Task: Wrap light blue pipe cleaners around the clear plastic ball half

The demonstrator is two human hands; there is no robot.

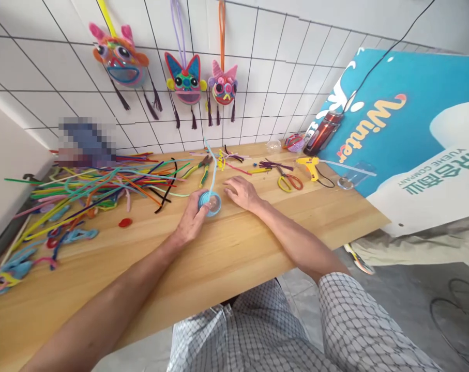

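My left hand [193,216] is closed around a small clear plastic ball [214,204] with light blue pipe cleaner wound about its side. A loose end of that light blue pipe cleaner [213,173] sticks up from the ball and bends at the top. To the right of the ball, my right hand [242,193] rests low over the table, holding nothing, with its fingers loosely bent and apart. Beyond the ball lie green-and-yellow pliers [203,169]. Scissors [289,181] with yellow and orange handles are to the right of my right hand.
Many coloured pipe cleaners [114,181] are heaped at the left of the wooden table [250,258], near a red disc [125,222]. A yellow glue gun [309,166] and a dark red bottle [323,134] stand at the right. Decorated masks [185,82] hang on the tiled wall.
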